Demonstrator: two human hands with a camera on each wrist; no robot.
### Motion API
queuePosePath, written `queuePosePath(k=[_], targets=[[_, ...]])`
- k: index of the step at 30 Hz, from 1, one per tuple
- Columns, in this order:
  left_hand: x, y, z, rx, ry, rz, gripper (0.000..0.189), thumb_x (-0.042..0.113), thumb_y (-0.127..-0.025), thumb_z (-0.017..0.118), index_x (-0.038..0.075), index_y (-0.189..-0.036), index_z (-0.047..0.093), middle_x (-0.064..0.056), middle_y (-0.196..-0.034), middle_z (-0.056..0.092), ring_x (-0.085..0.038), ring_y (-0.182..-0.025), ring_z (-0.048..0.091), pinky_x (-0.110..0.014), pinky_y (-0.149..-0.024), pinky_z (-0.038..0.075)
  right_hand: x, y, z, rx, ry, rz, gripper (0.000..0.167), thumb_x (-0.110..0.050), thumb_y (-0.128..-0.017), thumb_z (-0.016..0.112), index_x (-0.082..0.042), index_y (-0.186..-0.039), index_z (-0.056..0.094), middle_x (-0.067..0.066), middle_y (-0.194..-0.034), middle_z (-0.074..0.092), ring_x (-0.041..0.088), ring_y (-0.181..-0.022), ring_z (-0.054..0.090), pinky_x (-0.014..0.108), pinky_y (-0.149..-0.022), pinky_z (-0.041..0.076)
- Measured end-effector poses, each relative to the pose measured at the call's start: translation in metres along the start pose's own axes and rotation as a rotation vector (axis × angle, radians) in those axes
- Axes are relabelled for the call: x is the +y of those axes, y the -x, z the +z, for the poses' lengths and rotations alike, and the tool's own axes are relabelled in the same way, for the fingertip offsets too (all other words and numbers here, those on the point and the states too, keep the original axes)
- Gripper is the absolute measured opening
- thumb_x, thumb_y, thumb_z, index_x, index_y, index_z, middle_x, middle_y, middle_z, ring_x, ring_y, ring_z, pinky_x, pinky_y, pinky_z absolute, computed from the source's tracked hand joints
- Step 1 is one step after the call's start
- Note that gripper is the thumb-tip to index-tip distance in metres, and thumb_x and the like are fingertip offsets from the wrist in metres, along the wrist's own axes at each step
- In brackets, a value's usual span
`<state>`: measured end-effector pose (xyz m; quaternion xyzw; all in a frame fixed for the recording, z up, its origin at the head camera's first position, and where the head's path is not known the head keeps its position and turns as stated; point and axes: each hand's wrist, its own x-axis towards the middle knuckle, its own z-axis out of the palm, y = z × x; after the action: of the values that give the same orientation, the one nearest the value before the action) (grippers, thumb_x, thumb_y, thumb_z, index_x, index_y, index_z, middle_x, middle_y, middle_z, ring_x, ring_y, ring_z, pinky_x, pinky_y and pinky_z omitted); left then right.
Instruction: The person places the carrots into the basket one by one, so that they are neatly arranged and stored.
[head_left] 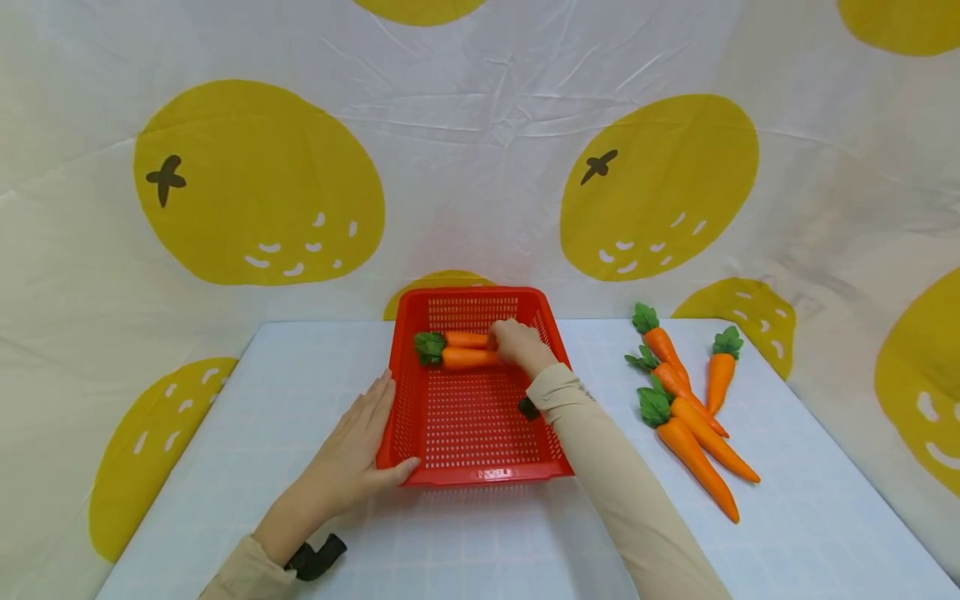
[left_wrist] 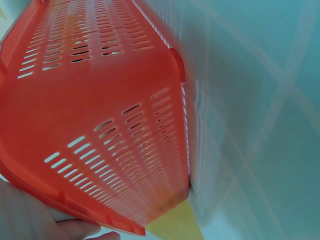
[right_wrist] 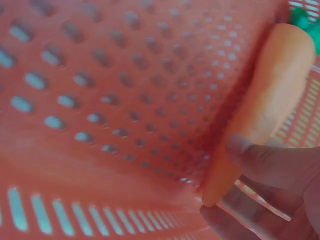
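- As viewed from the person's side, 12 o'clock away, the red basket (head_left: 450,478) is set centrally on the pale table (head_left: 450,550).
- Five loose carrots (head_left: 697,462) are laid out beyond it, at 3 o'clock.
- The basket's 7-to-9 o'clock edge is touched by the left hand (head_left: 356,442), fingers straight, thumb spread.
- By the right hand (head_left: 519,346), the nearer one, the front carrot (head_left: 470,358) is pinched near its tapered end, inside the basket's 12 o'clock half.
- From that hand, the carrot's body is stretched towards 9 o'clock, long axis 9-to-3, roughly parallel to the rear carrot (head_left: 463,340).
- Its leafy top (head_left: 430,350) is pointed at 9.
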<state>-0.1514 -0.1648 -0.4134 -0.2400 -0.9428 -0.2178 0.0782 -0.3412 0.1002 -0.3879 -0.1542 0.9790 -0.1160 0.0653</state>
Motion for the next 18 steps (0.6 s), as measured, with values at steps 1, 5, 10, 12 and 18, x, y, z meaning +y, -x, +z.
queuePosePath(k=[1, 5, 10, 12, 18], targets=[[-0.0003, 0.0005, 0.0, 0.002, 0.0, -0.002, 0.105, 0.054, -0.087, 0.067, -0.002, -0.157, 0.013, -0.013, -0.166, 0.008, -0.03, -0.151, 0.011, -0.056, -0.117, 0.02, 0.0, -0.0001, 0.0012, -0.001, 0.0, 0.003, 0.017, -0.003, -0.088, 0.068, -0.012, -0.102, 0.073, 0.006, -0.103, 0.068, 0.026, -0.09, 0.059, 0.048, -0.086, 0.048], [-0.0006, 0.0009, -0.0004, -0.006, 0.001, -0.014, 0.105, 0.055, -0.088, 0.066, 0.0, -0.158, 0.011, -0.011, -0.166, 0.006, -0.028, -0.151, 0.009, -0.055, -0.118, 0.019, 0.0, -0.0017, 0.0042, 0.006, 0.009, 0.001, 0.012, -0.005, -0.09, 0.068, -0.012, -0.098, 0.073, 0.005, -0.1, 0.068, 0.025, -0.087, 0.06, 0.047, -0.083, 0.05], [-0.0003, 0.0004, -0.0008, -0.012, -0.004, -0.017, 0.106, 0.058, -0.088, 0.065, 0.001, -0.158, 0.01, -0.01, -0.166, 0.005, -0.028, -0.151, 0.008, -0.055, -0.119, 0.017, 0.0006, -0.0035, 0.0061, 0.029, 0.018, 0.003, 0.011, -0.006, -0.092, 0.065, -0.013, -0.096, 0.073, 0.005, -0.098, 0.067, 0.025, -0.085, 0.059, 0.046, -0.081, 0.05], [-0.0006, 0.0002, -0.0006, -0.013, -0.011, -0.012, 0.106, 0.059, -0.088, 0.064, 0.0, -0.158, 0.01, -0.011, -0.166, 0.005, -0.028, -0.151, 0.009, -0.055, -0.118, 0.018, 0.0009, -0.0033, 0.0069, 0.035, 0.019, 0.008, 0.01, -0.007, -0.093, 0.065, -0.013, -0.096, 0.073, 0.004, -0.097, 0.067, 0.024, -0.085, 0.059, 0.045, -0.08, 0.05], [-0.0001, -0.0004, -0.001, -0.018, -0.01, -0.016, 0.105, 0.054, -0.088, 0.066, 0.0, -0.158, 0.009, -0.011, -0.166, 0.005, -0.029, -0.151, 0.008, -0.056, -0.118, 0.018, 0.0003, -0.0023, 0.0062, 0.047, 0.024, 0.004, 0.009, -0.007, -0.092, 0.066, -0.011, -0.094, 0.073, 0.005, -0.095, 0.067, 0.025, -0.085, 0.06, 0.046, -0.08, 0.051]])
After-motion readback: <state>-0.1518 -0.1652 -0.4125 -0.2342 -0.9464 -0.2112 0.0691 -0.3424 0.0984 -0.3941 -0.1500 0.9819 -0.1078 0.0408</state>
